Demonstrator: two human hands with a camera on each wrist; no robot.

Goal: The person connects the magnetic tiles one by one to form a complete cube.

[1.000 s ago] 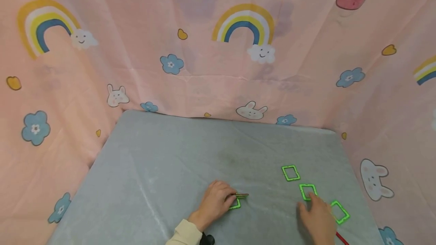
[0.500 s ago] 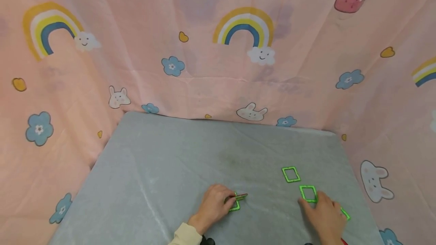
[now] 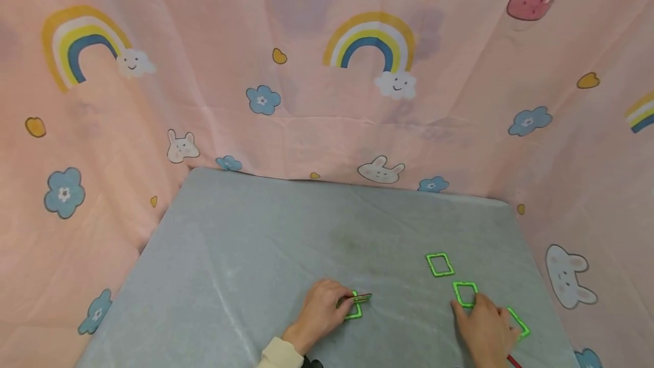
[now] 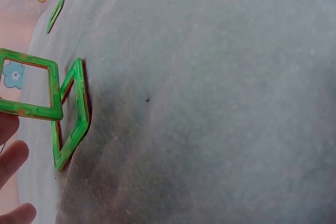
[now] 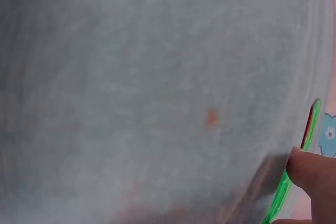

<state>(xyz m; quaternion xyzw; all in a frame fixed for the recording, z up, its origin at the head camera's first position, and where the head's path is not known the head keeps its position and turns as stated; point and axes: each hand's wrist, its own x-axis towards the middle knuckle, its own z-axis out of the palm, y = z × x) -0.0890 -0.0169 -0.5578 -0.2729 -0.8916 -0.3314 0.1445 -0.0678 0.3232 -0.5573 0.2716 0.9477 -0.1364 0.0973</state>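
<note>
My left hand [image 3: 319,311] pinches a green square magnetic tile [image 4: 42,112] by its near edge. Seen edge-on in the head view, this tile shows a reddish line along its top. Below it, another green square tile [image 3: 360,310] lies on the cloth, partly behind the hand. My right hand [image 3: 482,328] reaches down with thumb and fingers apart, its forefinger right at the edge of a green tile [image 3: 456,295]. Its other fingers overlap a second green tile [image 3: 520,322]. In the right wrist view the thumb [image 5: 310,169] crosses a green tile edge [image 5: 312,119].
A further green tile [image 3: 440,264] lies behind the right hand's tiles. A red strip [image 3: 513,361] shows beside the right wrist. The grey cloth-covered table [image 3: 245,243] is bordered by a pink printed curtain [image 3: 296,141] at the back and sides.
My right hand has moved rightward from the middle green tile and now partly covers the rightmost one. The left hand keeps its grip, and the tile in it tilts slightly differently.
</note>
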